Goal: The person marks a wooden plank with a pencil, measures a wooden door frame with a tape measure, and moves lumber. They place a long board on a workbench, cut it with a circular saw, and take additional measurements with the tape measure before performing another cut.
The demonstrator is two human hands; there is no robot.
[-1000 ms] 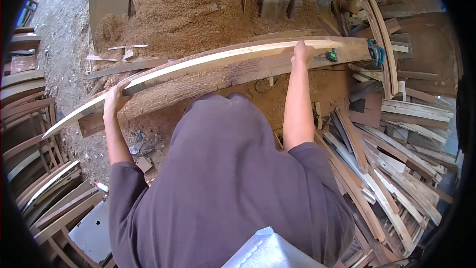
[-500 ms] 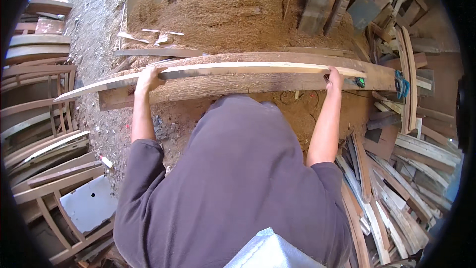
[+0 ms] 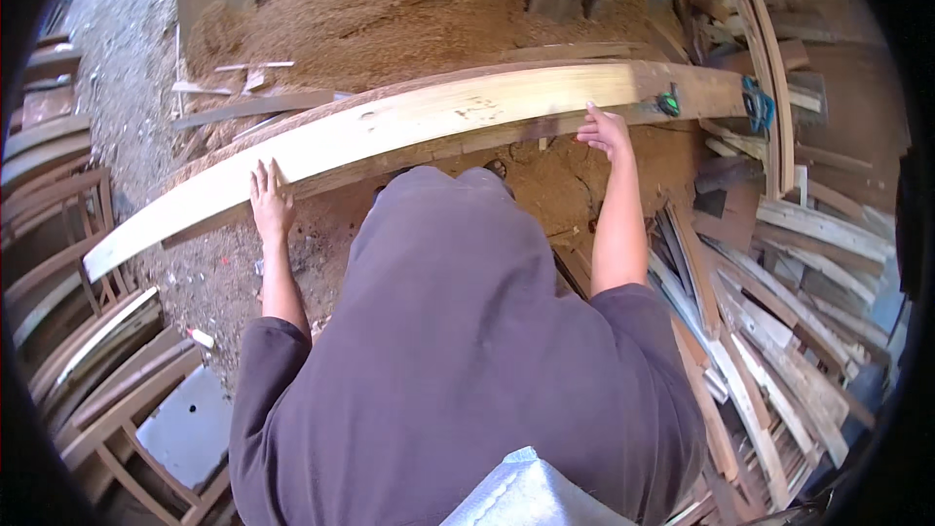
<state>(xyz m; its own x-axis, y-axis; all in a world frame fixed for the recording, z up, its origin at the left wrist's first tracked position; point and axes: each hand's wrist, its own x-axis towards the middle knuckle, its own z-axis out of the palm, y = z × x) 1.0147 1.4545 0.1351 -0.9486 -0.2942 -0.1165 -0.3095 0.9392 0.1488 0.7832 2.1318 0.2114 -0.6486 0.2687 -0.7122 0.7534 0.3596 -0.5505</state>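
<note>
A long pale plank (image 3: 390, 123), gently curved, lies with its broad face up along a darker wooden beam (image 3: 716, 86). Its left end juts out past the beam. My left hand (image 3: 272, 203) is open, the stretched fingertips resting at the plank's near edge on the left. Near the right part of the same edge is my right hand (image 3: 606, 132), open with fingers apart; whether it touches the wood I cannot tell. A small green and black tool (image 3: 668, 100), perhaps a tape measure, sits on the beam beyond the plank's right end. Farther right is a blue tool (image 3: 757, 104).
Sawdust (image 3: 360, 0) covers the ground beyond the beam. Stacked curved frames (image 3: 58, 205) line the left side, with a pale panel (image 3: 185, 429) leaning there. Piled offcuts (image 3: 769, 360) crowd the right. Two upright strips (image 3: 769, 88) stand by the beam's right end.
The plank, held on its narrow edge by both hands before, now lies broad face up on the beam. Both hands have let go and opened. The view has shifted somewhat.
</note>
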